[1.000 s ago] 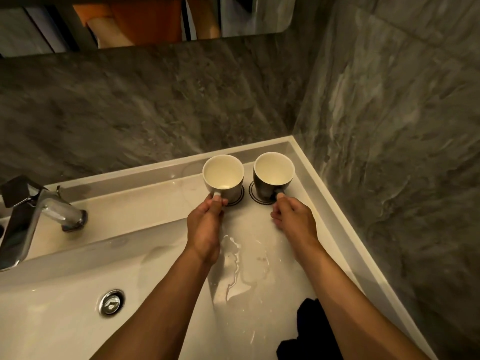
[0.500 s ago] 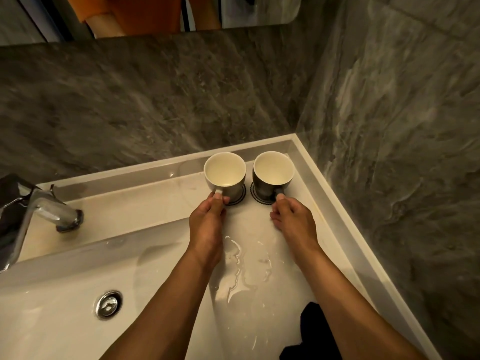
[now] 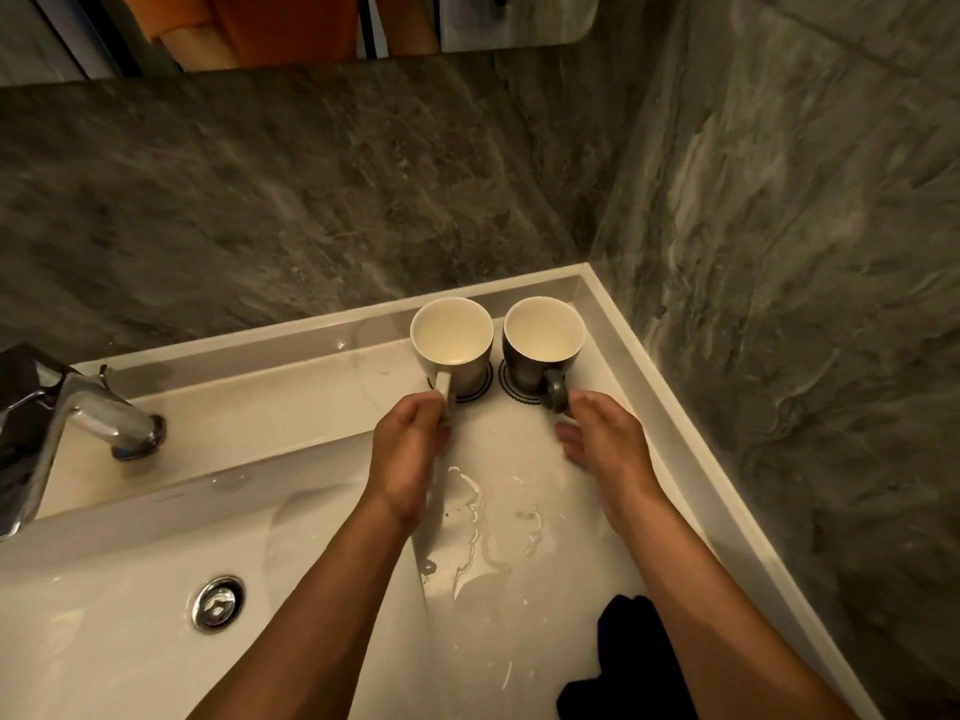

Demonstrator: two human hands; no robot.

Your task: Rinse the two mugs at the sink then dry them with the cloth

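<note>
Two ceramic mugs stand upright side by side in the far right corner of the white stone counter (image 3: 524, 511), each on a round dark coaster with a scalloped edge; the pale grey mug with a cream inside (image 3: 453, 345) is on the left, the dark grey mug with a cream inside (image 3: 540, 345) on the right, just beside it without clearly touching; both handles point toward the person. The left hand (image 3: 408, 452) has its fingers curled at the pale mug's handle, though whether they grip it or merely touch it cannot be told; the right hand (image 3: 605, 441) lies just beside the dark mug's handle with fingers loosely spread, holding nothing, and contact with the handle is unclear. Streaks and small pools of water (image 3: 478, 522) lie on the counter between the two forearms; a crumpled black cloth (image 3: 623, 662) sits at the near edge, beside the right forearm. To the left, the white basin (image 3: 104, 615) shows its round chrome drain plug (image 3: 218, 602); the chrome tap (image 3: 67, 407) stands on the ledge behind it; grey marble tiles (image 3: 311, 200) cover both walls.
</note>
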